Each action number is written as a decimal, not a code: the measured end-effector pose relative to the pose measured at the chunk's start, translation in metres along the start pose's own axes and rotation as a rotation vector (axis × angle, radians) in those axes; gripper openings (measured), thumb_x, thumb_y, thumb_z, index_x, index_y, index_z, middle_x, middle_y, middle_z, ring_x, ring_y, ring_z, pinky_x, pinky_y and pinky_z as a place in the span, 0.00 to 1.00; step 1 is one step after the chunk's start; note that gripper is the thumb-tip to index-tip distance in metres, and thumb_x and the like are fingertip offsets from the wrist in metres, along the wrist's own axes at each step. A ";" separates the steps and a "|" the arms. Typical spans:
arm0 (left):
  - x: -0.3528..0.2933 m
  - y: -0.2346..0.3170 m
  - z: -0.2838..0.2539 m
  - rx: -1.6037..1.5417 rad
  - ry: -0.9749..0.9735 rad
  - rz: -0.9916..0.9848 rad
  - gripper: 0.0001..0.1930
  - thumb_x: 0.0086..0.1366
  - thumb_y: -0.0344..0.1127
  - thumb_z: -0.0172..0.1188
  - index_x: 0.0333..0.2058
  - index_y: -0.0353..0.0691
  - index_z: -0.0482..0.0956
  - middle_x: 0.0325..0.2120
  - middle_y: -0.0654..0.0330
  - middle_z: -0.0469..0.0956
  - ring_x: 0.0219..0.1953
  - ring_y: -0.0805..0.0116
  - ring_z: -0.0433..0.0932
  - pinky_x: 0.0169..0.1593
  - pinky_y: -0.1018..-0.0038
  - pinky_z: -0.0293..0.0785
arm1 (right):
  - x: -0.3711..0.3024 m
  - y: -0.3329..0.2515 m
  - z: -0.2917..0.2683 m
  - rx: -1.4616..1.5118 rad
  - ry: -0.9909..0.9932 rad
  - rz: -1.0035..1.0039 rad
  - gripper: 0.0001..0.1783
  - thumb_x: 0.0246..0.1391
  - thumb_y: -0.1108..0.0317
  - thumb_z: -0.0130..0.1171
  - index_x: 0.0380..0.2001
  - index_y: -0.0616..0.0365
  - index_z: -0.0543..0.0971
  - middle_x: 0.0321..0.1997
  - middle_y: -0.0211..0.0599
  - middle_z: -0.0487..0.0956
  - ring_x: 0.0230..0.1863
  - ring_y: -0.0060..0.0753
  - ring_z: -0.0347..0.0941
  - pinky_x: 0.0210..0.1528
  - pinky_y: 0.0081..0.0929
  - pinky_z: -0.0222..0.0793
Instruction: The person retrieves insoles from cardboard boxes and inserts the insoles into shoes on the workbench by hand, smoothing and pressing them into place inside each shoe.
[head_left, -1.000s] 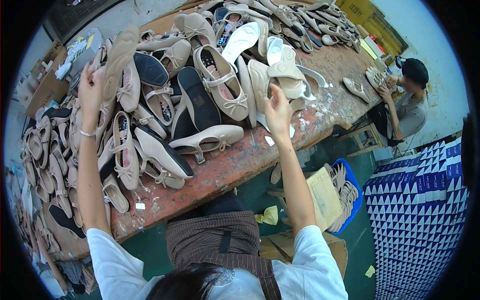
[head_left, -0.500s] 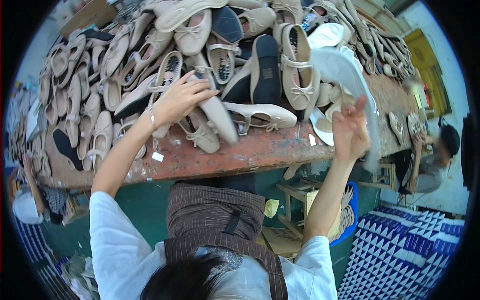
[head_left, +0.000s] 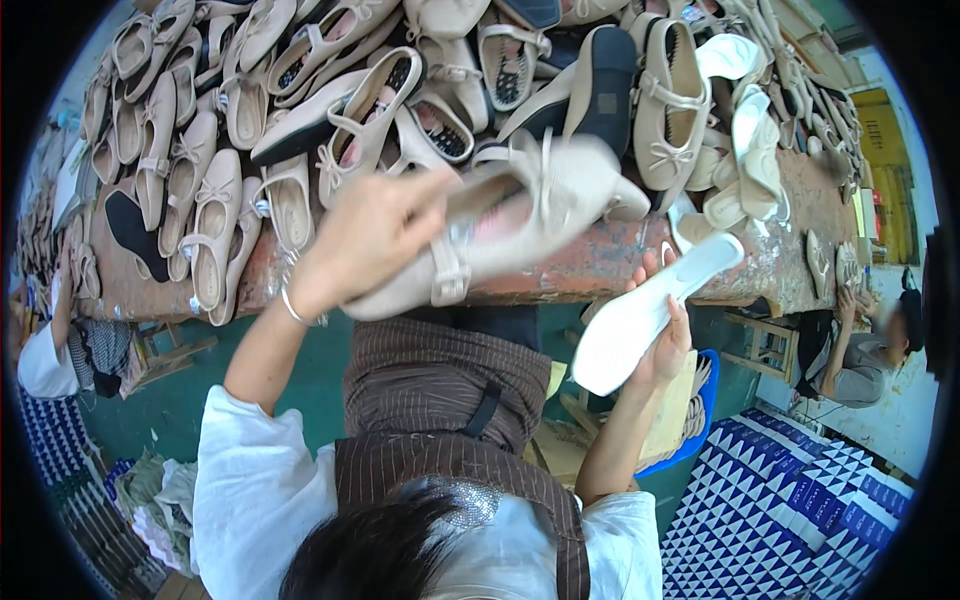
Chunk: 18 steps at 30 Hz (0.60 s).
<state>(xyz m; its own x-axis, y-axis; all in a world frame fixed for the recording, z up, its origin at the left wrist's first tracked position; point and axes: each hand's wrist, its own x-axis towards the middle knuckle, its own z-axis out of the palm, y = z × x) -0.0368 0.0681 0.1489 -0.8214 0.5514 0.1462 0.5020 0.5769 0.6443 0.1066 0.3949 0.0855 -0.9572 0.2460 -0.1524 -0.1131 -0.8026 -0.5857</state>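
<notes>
My left hand [head_left: 375, 235] is closed round the heel end of a beige strapped flat shoe [head_left: 590, 190] with a small bow. Held over the table's front edge, the shoe is smeared by motion, with its toe to the right and its opening partly in view. My right hand [head_left: 665, 335] grips a white insole [head_left: 625, 335] by its side, tilted, just in front of the edge. The two held things are apart. Behind them lies a heap of similar beige shoes [head_left: 670, 110], some with dark soles up.
Loose white insoles [head_left: 755, 140] lie at the right of the heap on the worn red table [head_left: 270, 262]. Below are a blue bin [head_left: 708, 400] and a wooden stool [head_left: 575, 408]. Blue-and-white boxes [head_left: 780, 500] stand at lower right. Other people sit at right [head_left: 870, 350] and left [head_left: 50, 345].
My left hand has lifted a shoe off the heap toward me. My right hand has drawn the white insole down from the pile, in front of the table edge. The view has shifted slightly.
</notes>
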 end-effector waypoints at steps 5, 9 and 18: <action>-0.048 -0.051 0.072 0.084 -0.344 -0.205 0.11 0.63 0.37 0.51 0.38 0.42 0.79 0.26 0.49 0.80 0.32 0.48 0.80 0.38 0.54 0.74 | -0.009 0.039 -0.009 -0.062 0.003 0.122 0.31 0.71 0.54 0.41 0.68 0.65 0.56 0.56 0.52 0.72 0.51 0.39 0.72 0.61 0.41 0.68; -0.023 -0.082 0.099 0.171 -0.106 0.035 0.13 0.63 0.37 0.51 0.42 0.47 0.83 0.29 0.53 0.79 0.34 0.53 0.80 0.39 0.57 0.74 | -0.005 0.045 -0.002 -0.166 0.004 0.100 0.30 0.71 0.53 0.39 0.63 0.69 0.62 0.56 0.56 0.74 0.49 0.41 0.74 0.60 0.44 0.68; 0.019 -0.094 0.088 0.034 -0.142 -0.042 0.16 0.59 0.39 0.50 0.36 0.40 0.86 0.28 0.48 0.82 0.35 0.49 0.81 0.42 0.58 0.76 | -0.015 0.027 0.028 -1.028 0.246 0.080 0.28 0.67 0.59 0.40 0.54 0.74 0.74 0.59 0.50 0.74 0.52 0.33 0.72 0.53 0.30 0.66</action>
<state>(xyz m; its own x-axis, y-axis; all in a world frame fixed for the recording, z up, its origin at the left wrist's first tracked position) -0.0762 0.0771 0.0253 -0.7962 0.6050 0.0104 0.4793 0.6200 0.6211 0.1109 0.3548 0.0942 -0.8586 0.4086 -0.3097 0.3375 -0.0042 -0.9413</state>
